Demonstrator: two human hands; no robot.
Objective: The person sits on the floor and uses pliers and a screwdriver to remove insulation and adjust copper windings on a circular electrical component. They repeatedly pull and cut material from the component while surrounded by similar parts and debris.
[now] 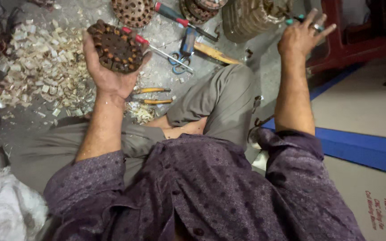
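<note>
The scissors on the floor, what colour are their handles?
Blue handles on the scissors, best seen in the head view.

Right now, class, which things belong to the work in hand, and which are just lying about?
In hand:
left hand holding the round slotted metal core
right hand, raised, fingers spread

Lying about:
red-handled screwdriver
blue scissors
yellow-handled pliers
pale chips

Repair workshop floor w/ screwdrivers (178,18), pliers (153,96), scissors (180,62), slotted metal discs (132,11) & scrap chips (45,62) scattered.
</note>
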